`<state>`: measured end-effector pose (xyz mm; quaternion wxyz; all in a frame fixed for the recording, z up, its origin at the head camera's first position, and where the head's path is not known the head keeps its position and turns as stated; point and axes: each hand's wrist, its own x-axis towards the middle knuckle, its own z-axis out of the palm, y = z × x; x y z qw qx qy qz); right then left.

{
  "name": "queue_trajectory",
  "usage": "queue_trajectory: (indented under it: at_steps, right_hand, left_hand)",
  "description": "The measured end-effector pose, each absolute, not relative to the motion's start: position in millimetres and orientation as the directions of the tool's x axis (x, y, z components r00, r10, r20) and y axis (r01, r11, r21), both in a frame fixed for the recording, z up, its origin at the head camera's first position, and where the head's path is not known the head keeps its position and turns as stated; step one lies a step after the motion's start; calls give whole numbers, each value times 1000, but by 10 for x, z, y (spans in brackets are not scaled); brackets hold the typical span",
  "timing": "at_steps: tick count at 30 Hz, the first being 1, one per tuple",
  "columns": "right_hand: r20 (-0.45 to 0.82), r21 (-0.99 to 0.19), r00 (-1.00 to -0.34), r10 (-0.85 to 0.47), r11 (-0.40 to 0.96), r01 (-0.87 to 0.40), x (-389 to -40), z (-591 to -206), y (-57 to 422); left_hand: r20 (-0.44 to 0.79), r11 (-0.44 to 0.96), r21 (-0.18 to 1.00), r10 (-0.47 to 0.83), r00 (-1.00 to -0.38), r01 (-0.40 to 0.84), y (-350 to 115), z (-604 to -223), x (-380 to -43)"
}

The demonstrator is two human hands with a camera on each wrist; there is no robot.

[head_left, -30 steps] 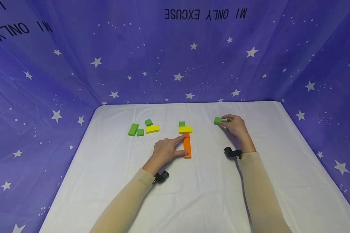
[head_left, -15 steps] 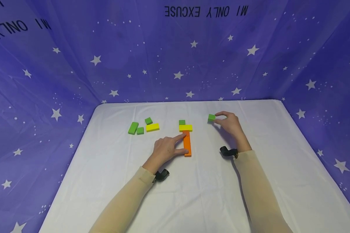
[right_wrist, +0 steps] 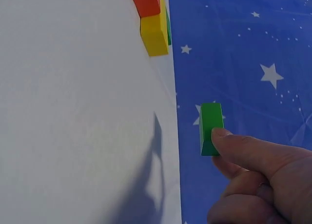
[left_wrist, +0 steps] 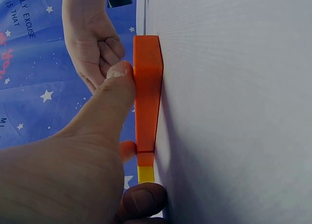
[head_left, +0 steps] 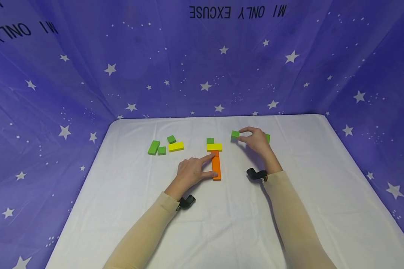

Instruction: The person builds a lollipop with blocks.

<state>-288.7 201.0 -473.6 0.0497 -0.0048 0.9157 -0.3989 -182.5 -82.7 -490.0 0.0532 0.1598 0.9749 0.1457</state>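
Observation:
My left hand (head_left: pixel 190 172) rests its thumb and index finger on a long orange block (head_left: pixel 216 169); the thumb presses its near end. A short orange piece (left_wrist: pixel 145 159) continues the row beyond it. Across the far end lies a yellow block (head_left: pixel 214 147), with a small green block (head_left: pixel 210 141) behind its left side. My right hand (head_left: pixel 256 140) pinches another green block (right_wrist: pixel 211 124) between thumb and fingers, raised over the table to the right of that row; its shadow falls on the white cloth.
Left of the row lie a larger green block (head_left: pixel 153 148), two small green blocks (head_left: pixel 162 151) and a yellow block (head_left: pixel 176 147). A green block (head_left: pixel 268 138) shows partly behind my right hand. A purple starry curtain (head_left: pixel 205 67) stands behind the white table (head_left: pixel 128 209).
My right hand has moved left with the green block, toward the row, uncovering part of a green block behind it. The left hand and the row have stayed put.

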Motion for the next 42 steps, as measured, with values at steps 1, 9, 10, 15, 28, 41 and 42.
queue_trajectory:
  at_steps: [1, 9, 10, 15, 28, 41, 42]
  right_hand:
    - [-89, -731, -995, -49, 682, 32, -2889, -4734, 1993]
    - [-116, -738, -991, -68, 673, 40, -2899, -4707, 1883]
    - [-117, -740, -991, -71, 672, 39, -2901, -4709, 1871]
    - [-120, -749, -989, -88, 662, 32, -2911, -4728, 1798]
    - [-130, -745, -984, -120, 667, 17, -2943, -4813, 1571]
    - [-146, -725, -980, -136, 688, 12, -2951, -4859, 1433]
    - [-149, -721, -979, -137, 693, 13, -2954, -4861, 1426]
  left_hand:
    - [-58, 907, 298, 328, -943, 297, -828, -4901, -1825]
    - [-62, 911, 288, 325, -944, 295, -833, -4908, -1831]
    - [-63, 911, 288, 325, -944, 294, -833, -4909, -1831]
    - [-57, 909, 291, 326, -943, 297, -839, -4910, -1831]
    - [-41, 907, 287, 333, -942, 308, -841, -4917, -1842]
    - [-34, 901, 303, 335, -941, 310, -842, -4903, -1821]
    - [-37, 900, 307, 335, -942, 308, -842, -4901, -1818]
